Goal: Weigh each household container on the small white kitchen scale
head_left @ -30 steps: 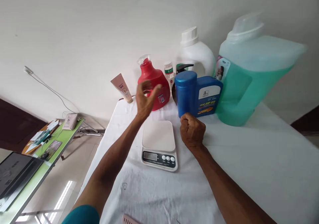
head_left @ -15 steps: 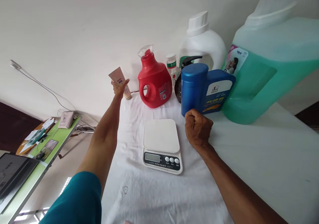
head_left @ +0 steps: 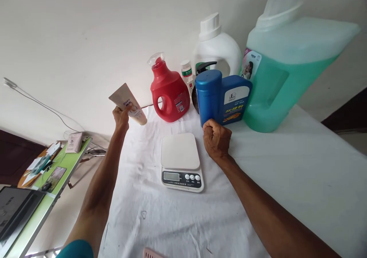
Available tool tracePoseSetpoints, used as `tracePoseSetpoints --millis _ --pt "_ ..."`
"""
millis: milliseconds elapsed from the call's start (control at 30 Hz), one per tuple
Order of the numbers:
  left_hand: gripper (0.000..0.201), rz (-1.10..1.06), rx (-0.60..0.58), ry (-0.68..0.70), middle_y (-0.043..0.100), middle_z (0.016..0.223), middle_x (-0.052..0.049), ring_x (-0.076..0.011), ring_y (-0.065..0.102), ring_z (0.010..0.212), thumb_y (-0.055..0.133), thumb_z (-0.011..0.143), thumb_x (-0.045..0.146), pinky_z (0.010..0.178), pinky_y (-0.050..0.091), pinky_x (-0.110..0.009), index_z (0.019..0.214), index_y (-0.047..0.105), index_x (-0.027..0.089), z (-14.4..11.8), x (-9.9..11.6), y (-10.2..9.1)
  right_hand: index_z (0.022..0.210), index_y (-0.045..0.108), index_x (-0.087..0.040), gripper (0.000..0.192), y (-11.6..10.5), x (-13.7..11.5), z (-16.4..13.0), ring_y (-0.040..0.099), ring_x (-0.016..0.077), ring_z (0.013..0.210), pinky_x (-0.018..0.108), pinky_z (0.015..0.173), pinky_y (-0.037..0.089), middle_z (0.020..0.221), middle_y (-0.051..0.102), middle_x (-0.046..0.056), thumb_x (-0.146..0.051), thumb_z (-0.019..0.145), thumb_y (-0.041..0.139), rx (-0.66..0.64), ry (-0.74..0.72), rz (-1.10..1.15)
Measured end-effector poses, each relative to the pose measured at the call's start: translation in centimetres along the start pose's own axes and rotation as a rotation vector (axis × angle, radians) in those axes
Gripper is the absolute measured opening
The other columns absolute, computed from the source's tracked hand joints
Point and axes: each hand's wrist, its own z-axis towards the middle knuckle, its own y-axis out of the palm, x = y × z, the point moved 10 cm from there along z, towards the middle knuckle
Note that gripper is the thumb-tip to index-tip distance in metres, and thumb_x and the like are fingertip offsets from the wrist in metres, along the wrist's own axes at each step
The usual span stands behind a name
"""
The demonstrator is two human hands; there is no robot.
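My left hand [head_left: 121, 118] is closed round the side of a pale pink squeeze tube [head_left: 130, 104], tilted with its cap end down to the right, left of the red jug. On the white cloth, my right hand [head_left: 217, 138] makes a fist in front of the blue bottle [head_left: 210, 97]; whether anything is inside the fist I cannot tell. Between the two hands lies a white kitchen scale [head_left: 180, 151] with nothing on its plate; its display [head_left: 171, 177] looks blank.
Along the wall stand a red jug [head_left: 170, 93], a small white-capped bottle [head_left: 187, 74], a black pump bottle [head_left: 205, 66], a white jug [head_left: 218, 43] and a large green liquid jug [head_left: 263, 93]. A green desk [head_left: 61, 173] with a laptop [head_left: 17, 208] is at left. A pink slotted object [head_left: 151, 253] shows at the bottom edge.
My left hand has drawn the tube nearer and lower, away from the wall. The view has shifted, so the bottles and scale appear further left. My right fist stays by the blue bottle.
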Motion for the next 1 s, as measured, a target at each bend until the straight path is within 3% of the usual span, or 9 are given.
tracePoseSetpoints --millis 100,200,400,567,833,933,1000 --pt "0.035 -0.102 -0.157 0.015 0.079 0.090 -0.005 -0.0245 0.074 0.091 0.093 0.060 0.031 0.082 0.060 -0.039 0.086 0.074 0.019 -4.2 3.6 0.8 0.069 0.047 -0.025 0.016 0.2 -0.1 0.0 0.057 0.0204 0.064 0.030 0.069 0.041 0.068 0.064 0.006 -0.013 0.078 0.041 -0.014 -0.001 -0.002" --pt "0.033 -0.165 -0.296 -0.022 0.080 0.085 -0.006 -0.0289 0.077 0.095 0.097 0.061 0.036 0.085 0.063 -0.044 0.083 0.077 0.020 -8.8 6.2 2.9 0.068 0.048 -0.024 0.017 0.2 -0.2 -0.1 0.057 0.0207 0.063 0.031 0.069 0.041 0.068 0.064 0.007 -0.012 0.079 0.041 -0.021 -0.003 -0.007" --pt "0.034 -0.186 -0.468 -0.126 0.082 0.087 -0.008 -0.0298 0.079 0.091 0.099 0.063 0.040 0.089 0.064 -0.048 0.084 0.083 0.020 -15.1 6.6 6.9 0.068 0.052 -0.023 0.019 0.2 -0.1 0.1 0.057 0.0206 0.064 0.030 0.070 0.041 0.067 0.064 0.007 -0.012 0.078 0.041 -0.023 0.006 -0.020" --pt "0.028 -0.148 -0.468 -0.083 0.082 0.085 -0.006 -0.0256 0.078 0.082 0.098 0.069 0.041 0.086 0.064 -0.045 0.083 0.084 0.021 -16.4 6.4 7.2 0.068 0.052 -0.023 0.020 0.3 -0.1 0.1 0.057 0.0204 0.065 0.030 0.070 0.041 0.067 0.063 0.007 -0.013 0.079 0.040 -0.025 0.012 -0.021" --pt "0.039 -0.104 -0.503 -0.055 0.083 0.099 -0.009 -0.0279 0.078 0.099 0.092 0.075 0.056 0.092 0.062 -0.042 0.093 0.083 0.023 -17.7 6.3 7.0 0.068 0.053 -0.023 0.019 0.4 0.0 0.1 0.055 0.0202 0.064 0.030 0.070 0.040 0.067 0.064 0.007 -0.012 0.078 0.040 -0.039 0.015 -0.020" --pt "0.053 -0.147 -0.441 0.008 0.081 0.114 -0.008 -0.0267 0.075 0.109 0.072 0.086 0.076 0.098 0.059 -0.041 0.103 0.081 0.027 -17.5 5.4 5.4 0.068 0.055 -0.022 0.020 0.6 -0.1 0.1 0.054 0.0195 0.062 0.031 0.070 0.040 0.066 0.063 0.006 -0.013 0.079 0.041 -0.066 0.016 -0.015" --pt "0.067 -0.159 -0.354 -0.011 0.080 0.112 -0.009 -0.0253 0.074 0.105 0.051 0.092 0.086 0.095 0.058 -0.040 0.106 0.080 0.027 -17.1 3.2 3.6 0.067 0.056 -0.022 0.022 0.9 -0.1 0.0 0.053 0.0187 0.060 0.031 0.070 0.040 0.064 0.063 0.005 -0.013 0.080 0.041 -0.100 0.018 -0.006"
